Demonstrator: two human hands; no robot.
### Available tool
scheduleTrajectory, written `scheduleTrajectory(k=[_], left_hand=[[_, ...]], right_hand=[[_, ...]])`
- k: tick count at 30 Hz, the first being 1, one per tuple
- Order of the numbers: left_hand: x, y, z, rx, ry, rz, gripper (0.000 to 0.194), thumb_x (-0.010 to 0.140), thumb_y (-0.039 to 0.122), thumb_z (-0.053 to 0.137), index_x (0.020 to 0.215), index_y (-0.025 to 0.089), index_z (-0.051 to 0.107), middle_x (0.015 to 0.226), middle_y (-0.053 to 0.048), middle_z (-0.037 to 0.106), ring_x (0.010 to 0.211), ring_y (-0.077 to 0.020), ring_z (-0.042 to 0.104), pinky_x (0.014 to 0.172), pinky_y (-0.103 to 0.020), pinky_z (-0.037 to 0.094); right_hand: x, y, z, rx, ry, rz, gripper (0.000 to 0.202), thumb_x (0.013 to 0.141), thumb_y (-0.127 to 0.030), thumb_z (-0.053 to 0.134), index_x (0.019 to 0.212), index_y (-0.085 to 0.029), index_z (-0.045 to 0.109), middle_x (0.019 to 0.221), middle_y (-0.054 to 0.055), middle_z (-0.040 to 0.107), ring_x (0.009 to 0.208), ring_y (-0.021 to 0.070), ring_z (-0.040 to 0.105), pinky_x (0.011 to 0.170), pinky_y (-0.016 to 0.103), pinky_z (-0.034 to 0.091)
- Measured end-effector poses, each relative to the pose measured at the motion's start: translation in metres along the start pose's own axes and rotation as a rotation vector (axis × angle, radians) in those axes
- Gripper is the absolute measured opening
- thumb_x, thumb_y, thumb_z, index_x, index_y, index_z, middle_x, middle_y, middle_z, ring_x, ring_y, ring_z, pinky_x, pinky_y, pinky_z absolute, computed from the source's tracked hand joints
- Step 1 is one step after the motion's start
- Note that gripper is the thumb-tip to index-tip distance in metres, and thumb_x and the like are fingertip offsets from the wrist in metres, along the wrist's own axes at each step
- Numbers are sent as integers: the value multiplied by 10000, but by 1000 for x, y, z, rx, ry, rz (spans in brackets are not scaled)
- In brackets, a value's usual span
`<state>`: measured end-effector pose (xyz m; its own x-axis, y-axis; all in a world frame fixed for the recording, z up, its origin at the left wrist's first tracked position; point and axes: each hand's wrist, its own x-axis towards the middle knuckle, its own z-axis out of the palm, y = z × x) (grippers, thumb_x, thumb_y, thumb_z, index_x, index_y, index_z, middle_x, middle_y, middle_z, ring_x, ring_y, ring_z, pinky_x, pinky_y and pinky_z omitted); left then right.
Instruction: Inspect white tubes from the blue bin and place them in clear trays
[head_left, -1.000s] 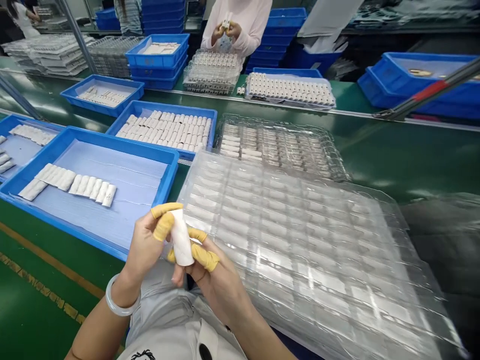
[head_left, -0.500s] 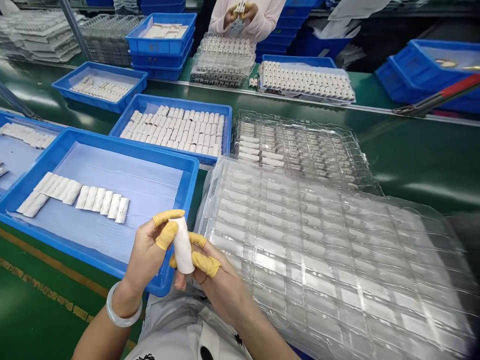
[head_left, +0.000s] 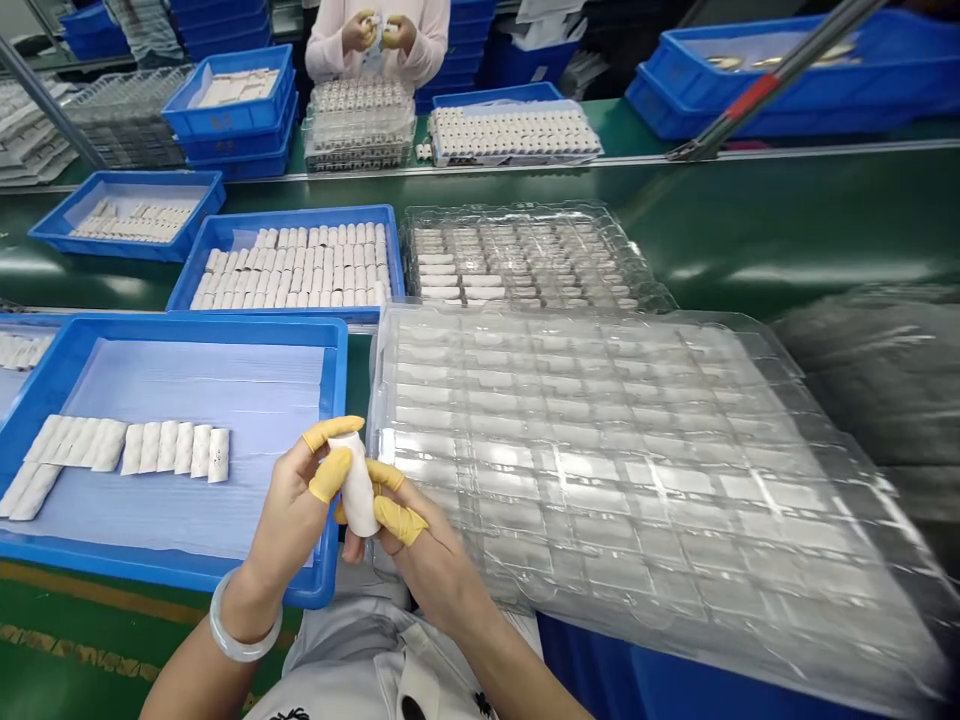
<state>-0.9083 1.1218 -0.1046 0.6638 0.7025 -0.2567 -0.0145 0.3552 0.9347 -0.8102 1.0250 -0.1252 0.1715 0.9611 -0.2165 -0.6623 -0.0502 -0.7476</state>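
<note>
A white cylindrical piece [head_left: 355,492] is held upright and slightly tilted between both hands, above the right edge of a blue tray [head_left: 339,400]. My left hand [head_left: 304,490] pinches its upper end with yellow-covered fingertips. My right hand [head_left: 416,530], also with yellow finger covers, grips its lower right side. In the blue tray, on a pale liner, lies a row of similar white pieces [head_left: 176,449]. Right of the hands spreads a large stack of clear plastic trays [head_left: 600,470] with pocketed white pieces showing through.
Behind the near tray stands a blue tray [head_left: 281,215] filled with white pieces. A clear blister tray [head_left: 525,255] sits beside it. Across the bench a person in pink [head_left: 375,45] works near stacked trays. A slanted metal pole [head_left: 780,80] stands at upper right.
The camera view has turned rightward, so the surroundings sit further left in the picture. Both hands keep their hold on the white piece. The other person's hands are now further apart.
</note>
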Motion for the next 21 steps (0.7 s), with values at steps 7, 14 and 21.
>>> scheduleTrajectory(k=[7,14,21], left_hand=[[-15,-9,9,-49,-101,-11,459,869,367,667,1283,243,514,992,-28,605,423,-89,567,395,-260,476],[-33,-21,20,-238,-16,1,444,884,428,633,1272,219,579,1115,-80,667,426,-96,562,361,-266,462],[-52,-27,35,-305,-63,100,352,878,362,671,1201,225,675,1074,-78,713,584,-70,562,547,-203,506]], right_hand=[[-21,3,-5,-40,10,-56,330,916,-460,597,1127,-207,605,777,3,598,642,125,589,677,307,471],[-45,3,-10,-52,-33,-43,404,875,-444,673,1188,-217,558,736,-11,634,642,129,622,698,308,496],[-79,-11,-10,70,-47,-8,434,911,-433,609,1249,-175,520,918,68,691,745,183,691,756,368,542]])
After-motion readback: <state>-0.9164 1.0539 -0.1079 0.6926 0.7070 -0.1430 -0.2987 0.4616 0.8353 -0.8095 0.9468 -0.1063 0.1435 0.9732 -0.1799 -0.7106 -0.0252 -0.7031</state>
